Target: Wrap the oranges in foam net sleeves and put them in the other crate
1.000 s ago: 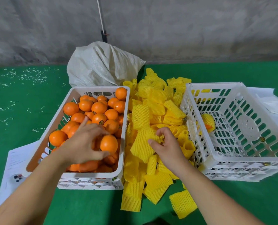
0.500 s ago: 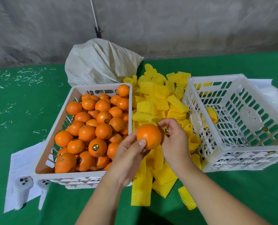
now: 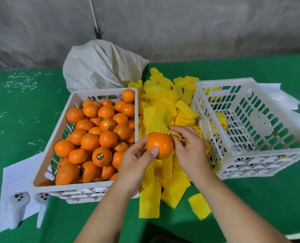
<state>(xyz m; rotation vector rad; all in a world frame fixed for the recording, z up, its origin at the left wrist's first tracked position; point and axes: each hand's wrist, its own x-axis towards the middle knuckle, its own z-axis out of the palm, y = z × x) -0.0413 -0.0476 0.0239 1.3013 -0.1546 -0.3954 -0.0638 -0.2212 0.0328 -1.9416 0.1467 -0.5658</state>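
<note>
My left hand (image 3: pixel 137 160) grips an orange (image 3: pixel 160 144) above the pile of yellow foam net sleeves (image 3: pixel 165 109), thumb across its front. My right hand (image 3: pixel 189 148) pinches the frilled edge of one yellow sleeve (image 3: pixel 159 118) right beside the orange. The left white crate (image 3: pixel 58 146) is full of several oranges. The right white crate (image 3: pixel 261 151) holds one wrapped orange (image 3: pixel 221 120) against its left wall.
A white woven sack (image 3: pixel 102 65) lies behind the left crate. White papers (image 3: pixel 17 174) and two white controllers (image 3: pixel 17 207) sit at the front left on the green table. More paper (image 3: pixel 282 97) lies behind the right crate.
My left hand lifted an orange out of the left crate and carried it right over the sleeves. My right hand picked a sleeve and brought its edge against the orange.
</note>
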